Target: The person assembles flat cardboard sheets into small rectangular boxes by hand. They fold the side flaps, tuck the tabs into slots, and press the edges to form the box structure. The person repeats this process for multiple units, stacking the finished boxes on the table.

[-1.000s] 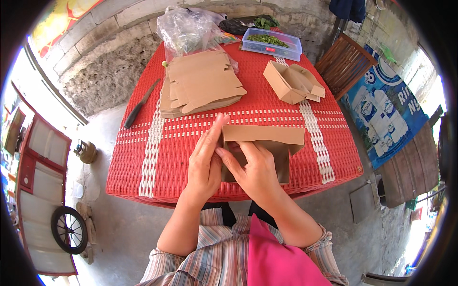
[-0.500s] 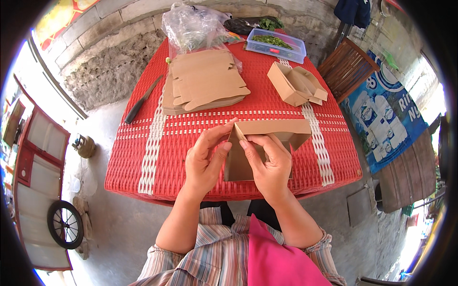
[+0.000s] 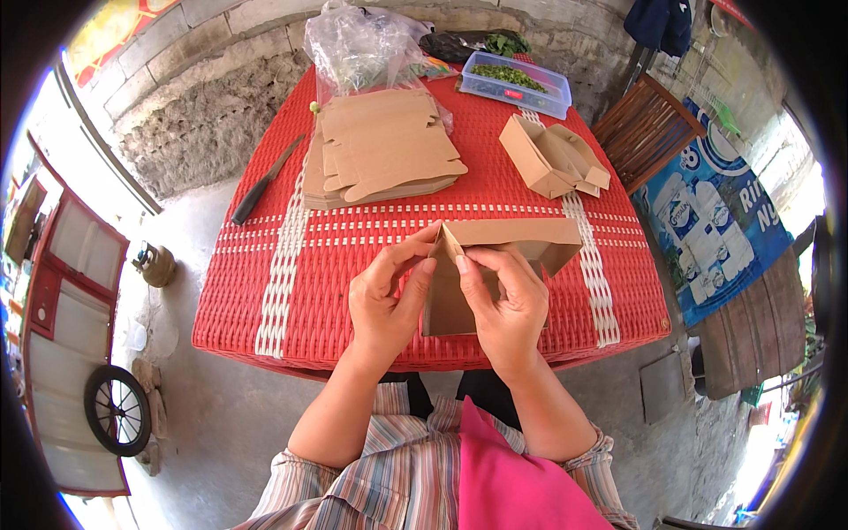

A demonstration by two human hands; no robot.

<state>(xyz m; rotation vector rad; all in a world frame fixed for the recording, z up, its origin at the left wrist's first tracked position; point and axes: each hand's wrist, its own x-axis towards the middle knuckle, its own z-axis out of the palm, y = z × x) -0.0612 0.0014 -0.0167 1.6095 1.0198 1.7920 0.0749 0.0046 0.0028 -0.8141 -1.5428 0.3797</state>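
Observation:
A brown cardboard box blank, partly folded up, is held over the near edge of the red woven table. My left hand pinches its left corner flap with thumb and fingers. My right hand grips the same corner from the right, thumb on the folded edge. A stack of flat cardboard blanks lies further back on the table. Folded cardboard boxes sit at the back right.
A dark knife lies near the table's left edge. A clear plastic bag and a clear container of green leaves stand at the far end. A wooden chair is at the right, a stone wall behind.
The cardboard blank was lying flat under both hands; now its side is lifted upright and both hands have moved to pinch its left corner.

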